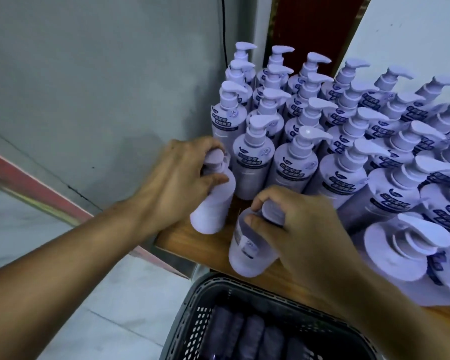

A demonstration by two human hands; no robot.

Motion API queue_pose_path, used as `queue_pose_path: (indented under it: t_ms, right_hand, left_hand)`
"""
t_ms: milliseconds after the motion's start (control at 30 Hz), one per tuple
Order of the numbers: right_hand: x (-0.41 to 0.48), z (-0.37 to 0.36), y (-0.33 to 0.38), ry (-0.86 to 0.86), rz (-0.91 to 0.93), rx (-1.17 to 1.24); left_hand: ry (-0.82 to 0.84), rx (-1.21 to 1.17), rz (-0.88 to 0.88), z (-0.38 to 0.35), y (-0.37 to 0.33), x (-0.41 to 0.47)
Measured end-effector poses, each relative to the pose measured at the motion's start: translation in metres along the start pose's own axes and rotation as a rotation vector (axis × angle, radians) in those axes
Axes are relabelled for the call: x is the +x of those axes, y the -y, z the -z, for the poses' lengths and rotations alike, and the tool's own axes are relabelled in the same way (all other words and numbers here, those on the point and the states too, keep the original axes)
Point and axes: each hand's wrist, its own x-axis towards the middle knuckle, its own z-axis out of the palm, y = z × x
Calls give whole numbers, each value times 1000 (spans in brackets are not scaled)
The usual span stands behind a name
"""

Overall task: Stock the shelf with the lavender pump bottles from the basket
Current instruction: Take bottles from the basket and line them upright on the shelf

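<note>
Left hand (177,178) gripped the first bottle (213,206) by its pump; right hand (304,229) clutched the second bottle (250,255) at its four o'clock, both at the shelf (182,239) corner. Stocked rows (296,162) stood at one o'clock, the basket (218,284) at six.

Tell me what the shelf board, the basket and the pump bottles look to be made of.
Shelf board: wood or wood-look laminate, brown with visible grain and a low sheen.
Basket: probably moulded plastic, dark grey, judging by its regular perforated walls.
Pump bottles: apparently lavender plastic, smooth, with soft highlights on the pump heads and printed labels.
</note>
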Motion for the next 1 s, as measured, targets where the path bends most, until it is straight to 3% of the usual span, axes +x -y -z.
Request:
queue_pose_path:
  t_ms: [167,600,767,1000]
  right_hand:
    - [26,-24,18,43,71,-7]
    - [60,-53,26,-23,170,8]
    - [70,-62,29,-57,211,-77]
    - [70,-64,27,-78,240,-65]
  left_hand:
    - [-3,92,50,-1,28,41]
    - [-67,-50,77,-19,54,98]
    - [-13,-112,17,-15,52,96]
    - [211,89,-83,2,37,104]
